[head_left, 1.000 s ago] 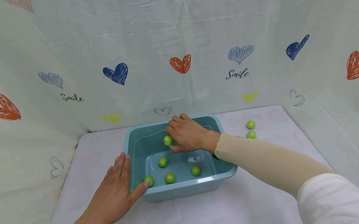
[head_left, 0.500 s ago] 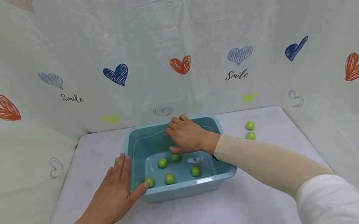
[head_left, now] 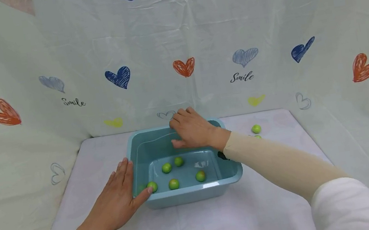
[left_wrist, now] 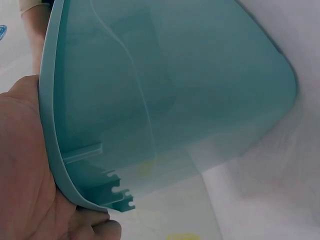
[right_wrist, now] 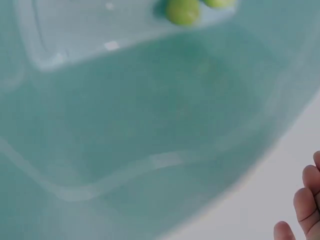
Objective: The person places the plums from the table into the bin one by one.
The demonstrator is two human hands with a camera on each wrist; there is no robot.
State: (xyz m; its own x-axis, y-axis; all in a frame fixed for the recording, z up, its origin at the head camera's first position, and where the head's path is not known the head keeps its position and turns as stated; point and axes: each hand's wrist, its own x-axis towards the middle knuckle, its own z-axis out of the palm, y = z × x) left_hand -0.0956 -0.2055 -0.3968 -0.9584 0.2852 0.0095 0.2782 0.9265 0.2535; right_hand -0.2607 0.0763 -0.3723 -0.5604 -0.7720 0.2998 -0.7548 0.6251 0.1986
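Observation:
A blue-green plastic basin (head_left: 196,196) stands on the table with several small round green fruits inside; their exact kind is unclear. My left hand (head_left: 116,198) rests against the basin's left side, fingers straight and thumb over the front left corner. In the left wrist view its palm (left_wrist: 22,165) lies along the basin's rim (left_wrist: 47,100). Over the far part of the basin is my right hand (head_left: 194,129), holding nothing; its fingertips (right_wrist: 305,202) appear loose in the right wrist view. Below it, one green fruit (head_left: 178,161) lies on the basin floor beside another fruit (head_left: 166,168).
Right of the basin, a green fruit (head_left: 256,129) lies on the white-covered table (head_left: 201,227). A second fruit there is mostly hidden behind my right sleeve (head_left: 276,157). A curtain (head_left: 144,37) printed with hearts hangs behind and at the sides.
My right hand let go of a green fruit, which dropped onto the basin floor. The hand has then risen slightly toward the far rim. My left hand has stayed in place.

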